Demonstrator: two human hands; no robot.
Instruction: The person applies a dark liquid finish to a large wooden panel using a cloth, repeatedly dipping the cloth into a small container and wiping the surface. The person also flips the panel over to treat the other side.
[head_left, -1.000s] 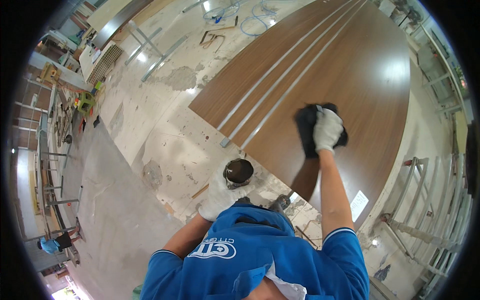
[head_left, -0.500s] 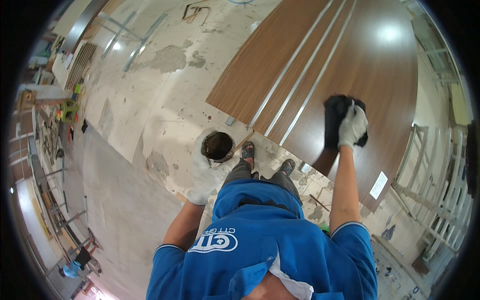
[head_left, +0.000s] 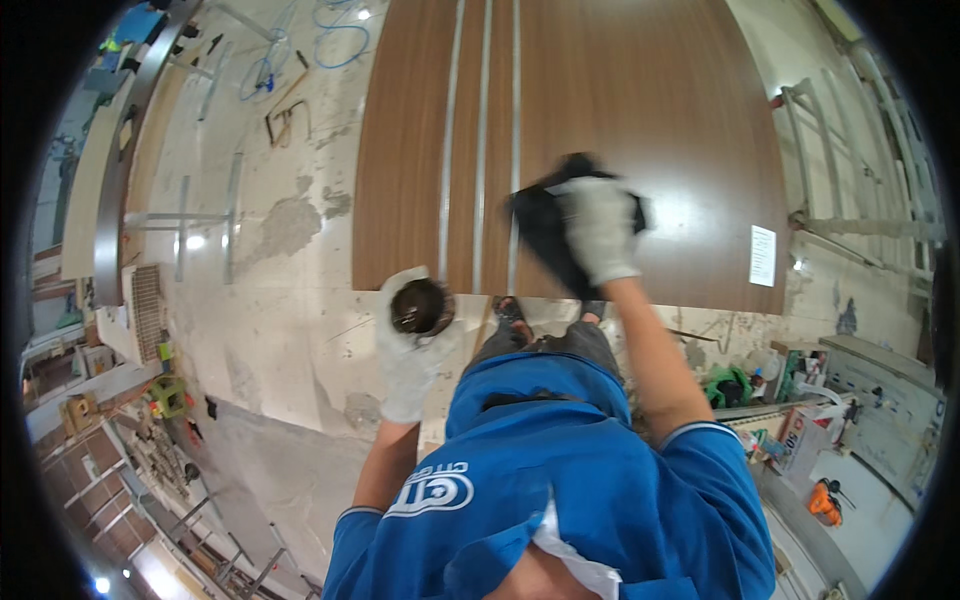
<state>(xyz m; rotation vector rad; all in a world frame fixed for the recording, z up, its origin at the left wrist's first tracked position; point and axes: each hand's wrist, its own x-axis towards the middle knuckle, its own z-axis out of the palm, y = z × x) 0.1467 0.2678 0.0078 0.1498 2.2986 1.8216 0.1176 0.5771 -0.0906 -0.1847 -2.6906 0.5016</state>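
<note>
A brown wood-grain panel (head_left: 650, 110) with three silver strips (head_left: 483, 130) running along its left part lies in front of me. My right hand (head_left: 598, 230), in a white glove, is closed around a black cloth (head_left: 545, 225), blurred by motion. The cloth is over the panel near its close edge, covering part of the rightmost strip. In my gloved left hand (head_left: 405, 365) is a round open can (head_left: 420, 306), dark inside, held just off the panel's near left corner. Its contents are too dark to make out.
A white label (head_left: 763, 256) sits on the panel's right part. Metal frames (head_left: 205, 217) lie on the floor at left, below a coiled blue hose (head_left: 340, 45). Ladder-like frames (head_left: 870, 150) stand at right. An orange tool (head_left: 826, 502) rests on a bench at lower right.
The view has turned, so the panel appears straighter. My right hand has swept the cloth leftward across the panel onto the strips. My left hand still holds the can, now beside the panel's corner.
</note>
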